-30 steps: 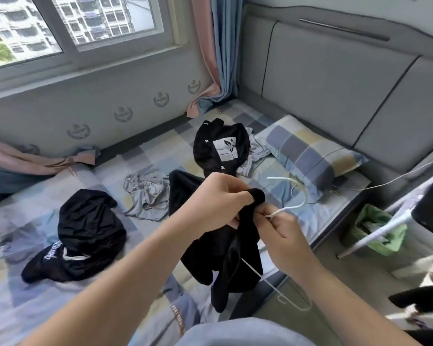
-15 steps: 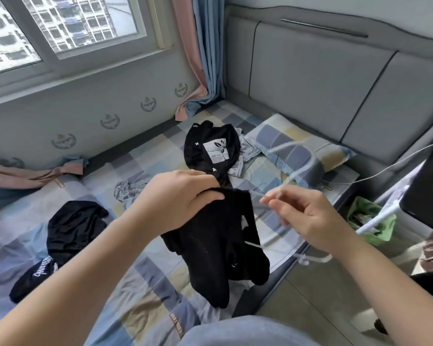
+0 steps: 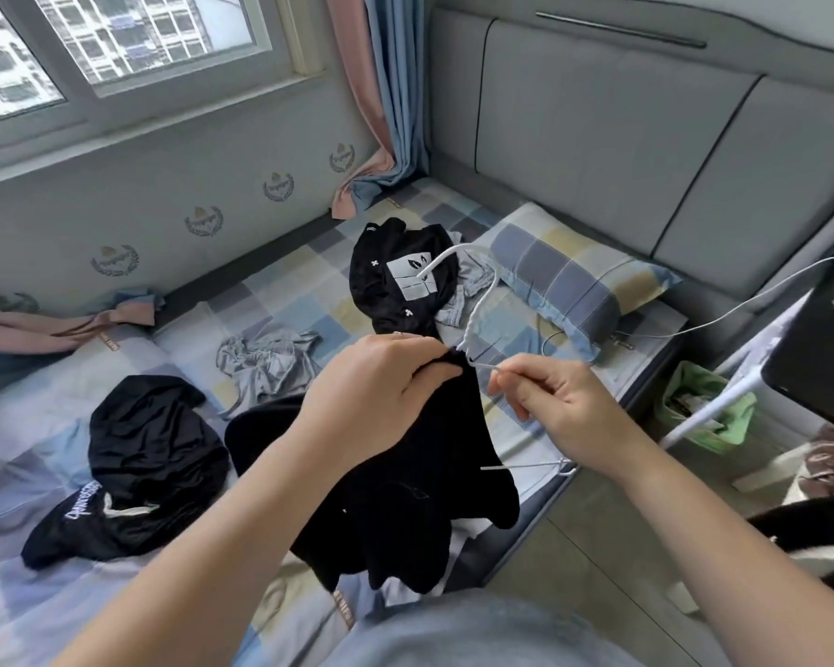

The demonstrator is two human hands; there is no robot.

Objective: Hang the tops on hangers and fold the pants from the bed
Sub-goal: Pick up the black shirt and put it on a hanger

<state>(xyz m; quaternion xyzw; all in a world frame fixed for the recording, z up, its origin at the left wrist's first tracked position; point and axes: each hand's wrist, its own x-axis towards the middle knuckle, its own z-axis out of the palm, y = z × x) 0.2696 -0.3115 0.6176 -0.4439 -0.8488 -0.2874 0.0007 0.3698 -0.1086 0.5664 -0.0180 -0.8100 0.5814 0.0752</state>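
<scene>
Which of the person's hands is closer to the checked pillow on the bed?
Right. The right hand, pinching the white hanger, is just below the pillow in the view; the left hand, gripping the black top, sits further left of it.

We get soft, even daylight from the window up beyond our left hand; shadows are faint, and straight lines bow near the edges.

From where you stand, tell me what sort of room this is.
Most likely a bedroom: a bed with a checked sheet, a matching pillow lying by a padded headboard, and a curtained window alongside.
</scene>
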